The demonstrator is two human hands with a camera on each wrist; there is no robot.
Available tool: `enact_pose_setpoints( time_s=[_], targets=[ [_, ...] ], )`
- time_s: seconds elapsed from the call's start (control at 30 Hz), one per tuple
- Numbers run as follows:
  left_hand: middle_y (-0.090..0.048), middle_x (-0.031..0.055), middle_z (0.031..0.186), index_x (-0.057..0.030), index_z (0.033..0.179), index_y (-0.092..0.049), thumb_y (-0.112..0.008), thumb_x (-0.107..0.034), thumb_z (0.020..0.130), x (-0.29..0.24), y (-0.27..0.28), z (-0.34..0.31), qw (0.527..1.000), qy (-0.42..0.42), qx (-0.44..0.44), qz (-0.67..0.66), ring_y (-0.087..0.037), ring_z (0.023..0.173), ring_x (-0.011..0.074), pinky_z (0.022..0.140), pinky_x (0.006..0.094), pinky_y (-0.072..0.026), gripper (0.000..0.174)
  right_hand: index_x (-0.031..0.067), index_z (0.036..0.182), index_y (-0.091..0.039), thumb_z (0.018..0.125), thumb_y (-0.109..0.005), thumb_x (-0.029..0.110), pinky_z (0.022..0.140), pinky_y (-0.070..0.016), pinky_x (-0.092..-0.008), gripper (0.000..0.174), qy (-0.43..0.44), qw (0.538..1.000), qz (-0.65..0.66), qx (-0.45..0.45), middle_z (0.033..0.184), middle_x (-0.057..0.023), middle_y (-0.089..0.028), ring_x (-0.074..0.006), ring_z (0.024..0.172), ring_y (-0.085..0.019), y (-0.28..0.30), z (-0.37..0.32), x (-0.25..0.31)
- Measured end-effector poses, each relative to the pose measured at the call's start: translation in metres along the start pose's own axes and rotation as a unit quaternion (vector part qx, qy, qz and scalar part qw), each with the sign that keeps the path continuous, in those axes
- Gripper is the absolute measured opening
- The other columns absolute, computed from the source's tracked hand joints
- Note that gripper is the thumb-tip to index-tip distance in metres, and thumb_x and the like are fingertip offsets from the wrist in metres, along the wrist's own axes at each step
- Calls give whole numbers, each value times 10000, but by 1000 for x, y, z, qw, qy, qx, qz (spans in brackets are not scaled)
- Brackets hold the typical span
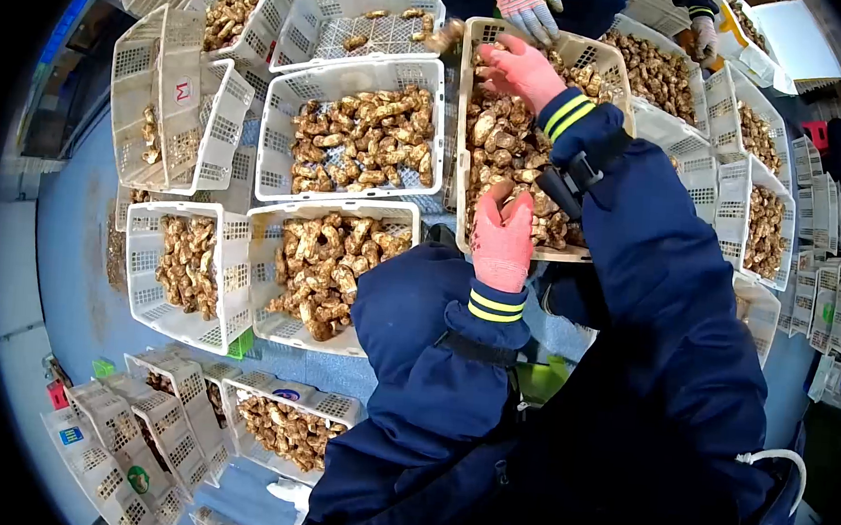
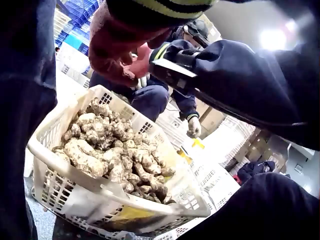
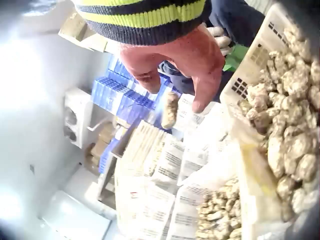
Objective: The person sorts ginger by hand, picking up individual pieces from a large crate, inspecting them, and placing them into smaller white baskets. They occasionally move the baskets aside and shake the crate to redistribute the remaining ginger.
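Note:
My right hand [image 1: 524, 72], in a pink glove, is over the far left part of a cream plastic crate [image 1: 462, 158] heaped with brown-and-white mushrooms [image 1: 498, 136]. Its fingers are spread. A single mushroom [image 3: 170, 110] is in the air just off those fingertips in the right wrist view; the head view shows it blurred over the crate's left rim. At the near side of the same crate, my gloved left hand [image 1: 502, 237] has thumb and fingers apart, close over the mushrooms. No mushroom shows in its grasp.
White crates of mushrooms [image 1: 366, 137] stand to the left, one behind [image 1: 305, 30] with only a few in it. More crates [image 1: 658, 74] line the right. Across the crate, another person's gloved hand [image 1: 526, 2] reaches in; a further gloved hand [image 1: 704, 37] is at upper right.

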State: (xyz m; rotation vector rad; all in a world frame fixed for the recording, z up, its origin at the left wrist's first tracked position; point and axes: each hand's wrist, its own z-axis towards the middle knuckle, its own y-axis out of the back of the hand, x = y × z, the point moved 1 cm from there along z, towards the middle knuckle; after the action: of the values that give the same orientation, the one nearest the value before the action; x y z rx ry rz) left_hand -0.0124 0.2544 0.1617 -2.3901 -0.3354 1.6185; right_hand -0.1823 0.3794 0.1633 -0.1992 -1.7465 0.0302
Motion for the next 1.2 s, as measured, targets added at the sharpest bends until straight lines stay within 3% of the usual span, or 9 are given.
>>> enact_pose_setpoints(
  time_s=[0.07, 0.17, 0.27, 0.37, 0.4, 0.47, 0.63, 1.0, 1.2],
  targets=[
    [-552, 55, 877, 36, 1053, -514, -560, -121, 823, 1, 2, 2, 1000, 24, 2, -15, -481, 700, 80, 613, 205, -405, 282, 23, 1125, -488, 758, -583, 350, 780, -450, -320, 501, 133, 889, -438, -34, 966, -146, -600, -234, 873, -585, 26, 29, -32],
    [-552, 37, 832, 28, 1050, -519, -541, -118, 837, 1, 1, 1, 999, -3, 24, -24, -472, 685, 68, 604, 198, -399, 259, 100, 1157, -509, 740, -559, 381, 888, -401, -334, 506, -25, 750, -655, 83, 1055, -151, -581, -278, 984, -549, 39, 1, -76],
    [-546, 34, 791, -4, 1024, -517, -537, -130, 842, 5, 3, 2, 998, -1, 57, -15, -474, 647, 63, 552, 205, -389, 222, 142, 1126, -533, 744, -563, 342, 863, -407, -347, 432, 69, 763, -641, 51, 1030, -157, -586, -296, 947, -556, 52, -18, -115],
    [-541, 28, 766, -7, 1004, -532, -528, -141, 847, -1, 4, 1, 998, 28, 47, 5, -465, 637, 62, 548, 210, -386, 207, 97, 1103, -543, 767, -568, 262, 818, -413, -322, 375, -8, 872, -490, 17, 1003, -132, -596, -253, 935, -557, 57, -31, -96],
    [-541, 28, 766, -7, 1004, -532, -528, -141, 847, 0, 3, 2, 998, 26, 50, 3, -465, 637, 62, 548, 210, -386, 207, 51, 1097, -539, 807, -565, 218, 768, -422, -275, 335, -36, 952, -303, 27, 971, -64, -596, -149, 897, -541, 59, -38, -90],
    [-572, 48, 812, 18, 1003, -546, -530, -139, 844, 13, 3, 6, 998, 5, 64, -22, -505, 670, 84, 600, 204, -415, 224, 42, 1120, -523, 845, -548, 212, 735, -417, -231, 324, -96, 994, -37, 38, 955, -5, -567, -72, 870, -499, 68, -52, -82],
    [-580, 55, 850, 15, 989, -555, -515, -164, 853, 24, 3, 10, 995, -22, 94, 16, -549, 729, 110, 631, 218, -447, 228, 53, 1309, -282, 849, -539, 208, 942, -375, -360, 549, -70, 968, 189, 151, 1220, -136, -447, -222, 1101, -466, 45, -99, -41],
    [-587, 44, 839, -10, 946, -557, -508, -159, 857, 20, 2, 7, 993, 41, 107, -17, -567, 725, 111, 622, 220, -453, 180, 8, 1253, -376, 803, -578, 130, 855, -426, -304, 508, -61, 968, 111, 217, 1067, -121, -553, -200, 975, -549, 27, -113, -20],
    [-592, 58, 862, 14, 960, -553, -502, -144, 857, 13, 3, 6, 993, 23, 100, -50, -561, 737, 110, 635, 218, -457, 196, 18, 1078, -516, 773, -602, 97, 833, -440, -324, 327, -288, 919, 87, 256, 1055, -63, -517, -215, 949, -528, 74, -36, -114]
  ],
)
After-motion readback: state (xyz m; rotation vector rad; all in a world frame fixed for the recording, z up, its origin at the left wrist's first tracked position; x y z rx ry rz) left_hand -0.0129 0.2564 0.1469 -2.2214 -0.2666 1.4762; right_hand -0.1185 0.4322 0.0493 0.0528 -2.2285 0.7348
